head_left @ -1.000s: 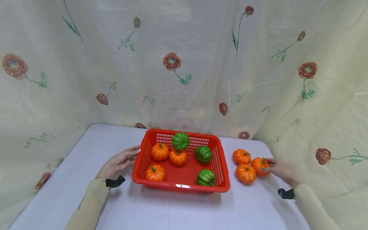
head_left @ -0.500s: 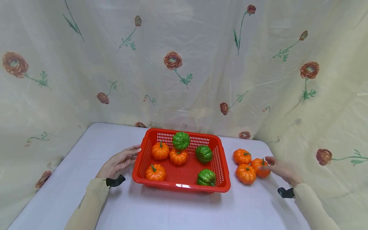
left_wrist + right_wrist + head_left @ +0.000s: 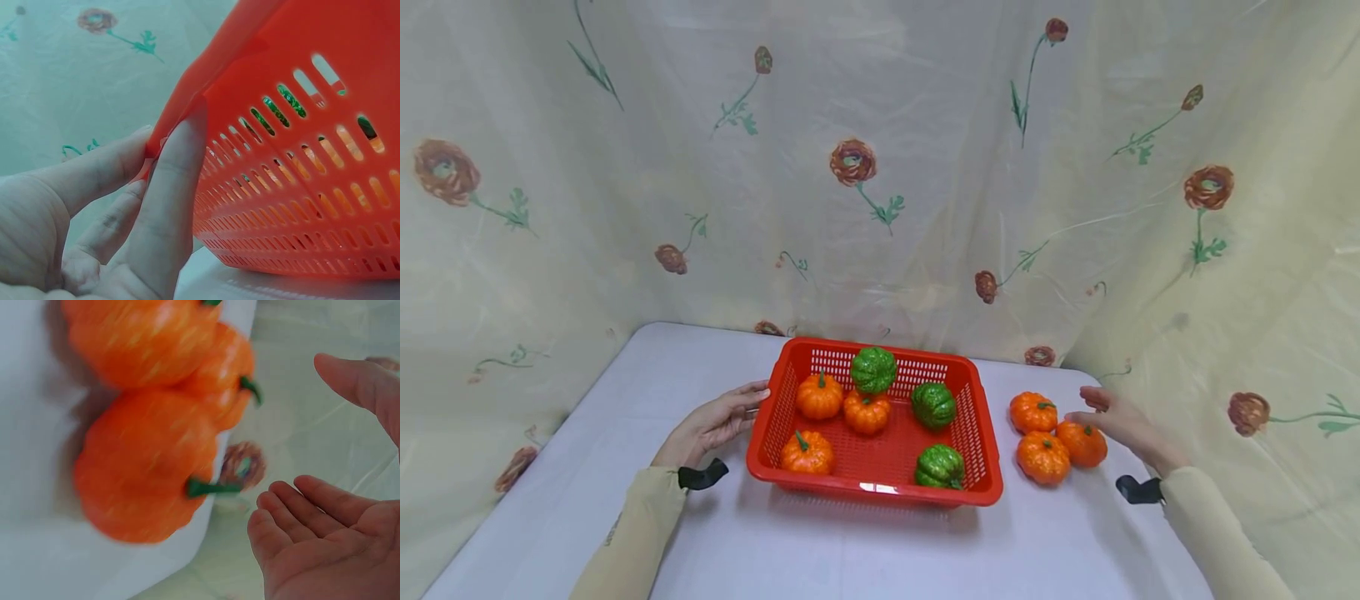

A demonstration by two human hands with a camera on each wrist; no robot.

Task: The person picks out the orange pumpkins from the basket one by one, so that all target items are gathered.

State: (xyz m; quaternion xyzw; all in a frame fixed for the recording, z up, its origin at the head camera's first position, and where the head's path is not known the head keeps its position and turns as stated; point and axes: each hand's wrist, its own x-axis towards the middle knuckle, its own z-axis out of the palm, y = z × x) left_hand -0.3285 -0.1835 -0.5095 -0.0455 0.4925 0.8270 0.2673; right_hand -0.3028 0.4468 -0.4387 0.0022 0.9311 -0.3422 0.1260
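Note:
A red plastic basket sits mid-table with three orange pumpkins and three green ones in it. One green pumpkin leans on an orange one. My left hand pinches the basket's left rim; in the left wrist view the thumb and fingers lie on either side of the rim. Right of the basket, three more orange pumpkins stand close together. Over the rightmost pumpkin, my right hand hovers with fingers apart, holding nothing. Its palm shows in the right wrist view.
A white table carries everything. Flower-patterned curtains hang right behind it and along both sides. Dark straps circle both wrists.
My right hand has lifted off the rightmost orange pumpkin and moved slightly up, its fingers spread. The left hand keeps its grip on the basket rim, and the basket has not moved.

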